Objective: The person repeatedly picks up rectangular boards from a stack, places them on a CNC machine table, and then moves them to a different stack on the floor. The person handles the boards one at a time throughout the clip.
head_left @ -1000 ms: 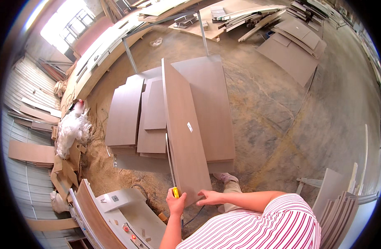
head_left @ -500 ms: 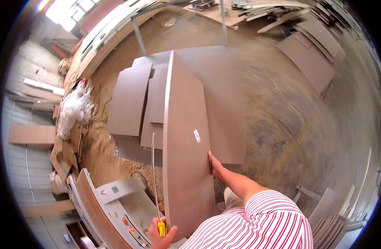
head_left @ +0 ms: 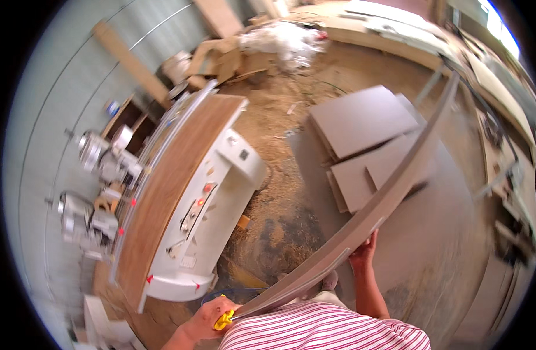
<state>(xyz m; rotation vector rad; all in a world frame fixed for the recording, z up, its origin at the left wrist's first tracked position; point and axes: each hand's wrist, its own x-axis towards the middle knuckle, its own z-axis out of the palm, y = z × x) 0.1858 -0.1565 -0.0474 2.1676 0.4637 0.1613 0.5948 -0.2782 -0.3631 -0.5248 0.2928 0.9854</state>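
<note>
A long brown board (head_left: 390,195) stands almost edge-on to me, slanting from my waist to the far right. My right hand (head_left: 364,251) grips its right side, fingers against the panel; part of that hand is hidden behind the board. At the near end, my left hand (head_left: 212,318) is closed round a yellow tape measure (head_left: 224,320). The tape's metal blade (head_left: 329,265) is drawn out and runs along the board. Beyond the board, brown panels (head_left: 364,119) lie stacked on a larger flat sheet (head_left: 419,256).
To my left stands a white machine (head_left: 183,251) with a wooden top (head_left: 169,192), red knobs and motors (head_left: 90,219). Sawdust (head_left: 268,204) covers the floor beside it. Clear plastic wrap (head_left: 288,44) and cardboard scraps (head_left: 221,58) lie farther back. Long boards (head_left: 384,44) line the far side.
My view has swung left, bringing the machine toward the middle. The board has turned from showing its broad face to nearly edge-on. Both hands still hold what they held.
</note>
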